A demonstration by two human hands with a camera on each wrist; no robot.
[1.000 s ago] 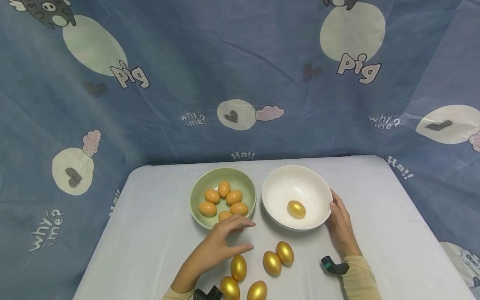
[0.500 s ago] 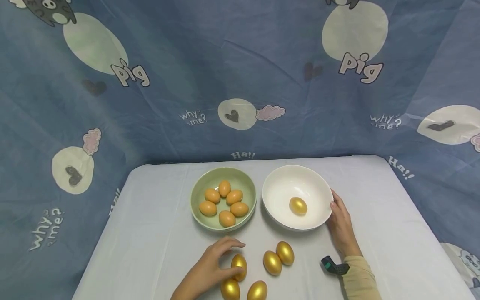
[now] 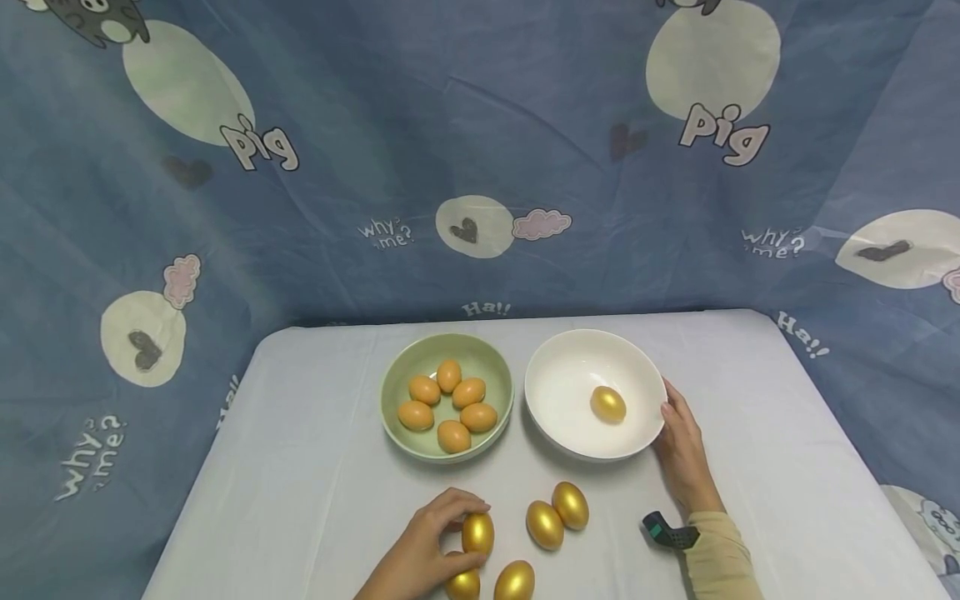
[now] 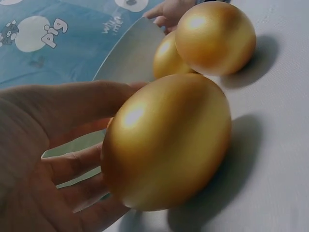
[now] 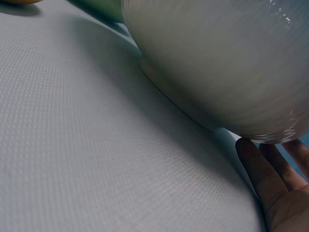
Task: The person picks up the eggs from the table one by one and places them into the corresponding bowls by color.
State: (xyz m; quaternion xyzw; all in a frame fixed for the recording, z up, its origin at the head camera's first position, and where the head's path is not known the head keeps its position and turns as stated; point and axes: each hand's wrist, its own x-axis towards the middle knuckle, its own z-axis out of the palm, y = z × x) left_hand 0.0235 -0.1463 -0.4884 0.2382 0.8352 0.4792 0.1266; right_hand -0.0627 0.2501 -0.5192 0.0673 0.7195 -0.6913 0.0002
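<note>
Moved left hand [image 3: 424, 546] back from the green bowl [image 3: 486, 358] and pinched gold egg [image 3: 477, 532] on white table [image 3: 322, 467] between thumb and fingers. Touched white bowl [image 3: 566, 371] with straight fingers of right hand [image 3: 683, 454].

The table [image 3: 315, 467] is white. Green bowl [image 3: 480, 362] at eleven o'clock, white bowl [image 3: 562, 375] at one, golden eggs [image 3: 544, 526] at six.

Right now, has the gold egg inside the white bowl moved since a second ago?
Yes: judged against the white bowl, the gold egg has shifted right and toward the bowl's far side.
</note>
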